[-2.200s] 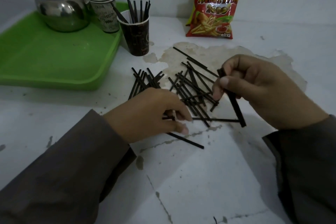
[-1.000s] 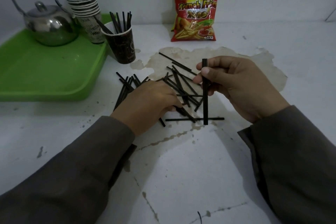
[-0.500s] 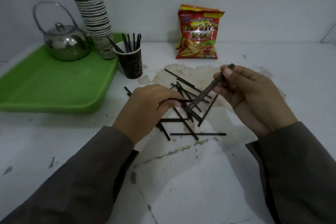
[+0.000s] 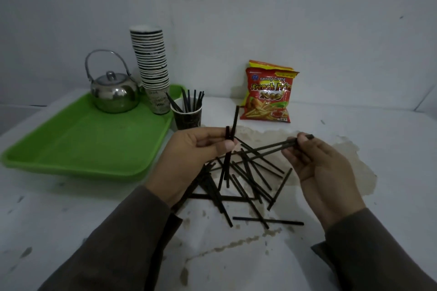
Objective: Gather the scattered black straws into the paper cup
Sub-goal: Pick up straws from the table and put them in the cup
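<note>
Head view: half a second ago the left hand (image 4: 196, 146) lay flat on the pile; now it is lifted, thumb and fingers pinched on a few upright black straws (image 4: 229, 149). The right hand (image 4: 314, 160) still grips its own bundle of straws (image 4: 272, 147) near the fingertips, slanting down towards the left hand. The loose straws (image 4: 246, 186) lie crossed on the table (image 4: 354, 208) below both hands. Beyond the left hand stands the paper cup (image 4: 187, 118), holding straws. Behind the right hand, a snack bag (image 4: 268, 94) reads "Kentang Goreng French Fries".
</note>
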A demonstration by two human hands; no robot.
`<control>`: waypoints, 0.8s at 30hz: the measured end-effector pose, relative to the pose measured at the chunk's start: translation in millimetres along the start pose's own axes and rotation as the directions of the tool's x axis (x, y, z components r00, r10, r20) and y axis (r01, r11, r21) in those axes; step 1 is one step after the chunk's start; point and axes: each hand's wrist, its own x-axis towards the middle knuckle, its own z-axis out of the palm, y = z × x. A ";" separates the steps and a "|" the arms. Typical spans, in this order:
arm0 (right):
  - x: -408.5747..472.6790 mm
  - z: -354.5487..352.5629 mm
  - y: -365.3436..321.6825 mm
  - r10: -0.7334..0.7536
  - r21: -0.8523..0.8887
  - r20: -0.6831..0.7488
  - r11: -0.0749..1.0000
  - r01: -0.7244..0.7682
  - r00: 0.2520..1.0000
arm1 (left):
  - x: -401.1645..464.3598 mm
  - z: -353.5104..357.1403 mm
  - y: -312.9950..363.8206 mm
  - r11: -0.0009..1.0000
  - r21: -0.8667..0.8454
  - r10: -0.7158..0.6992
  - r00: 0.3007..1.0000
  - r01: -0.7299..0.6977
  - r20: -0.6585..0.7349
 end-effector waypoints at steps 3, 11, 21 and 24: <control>-0.3 12.2 1.0 -0.023 -0.086 0.036 0.996 0.026 0.999 | 3.6 -7.8 3.8 0.999 -0.011 -0.042 0.999 0.042 0.009; 5.3 44.6 8.2 -0.083 -0.248 0.140 0.962 0.116 0.987 | 13.7 -18.1 6.7 1.000 0.014 -0.013 0.998 0.013 -0.054; 56.7 133.7 -9.4 -0.324 -0.417 0.322 0.795 0.440 0.890 | 61.8 -50.9 41.3 0.947 0.149 0.320 0.843 -0.283 -0.432; 72.1 153.4 -6.2 -0.399 -0.468 0.328 0.719 0.515 0.856 | 78.1 -59.9 47.6 0.907 0.255 0.420 0.773 -0.336 -0.475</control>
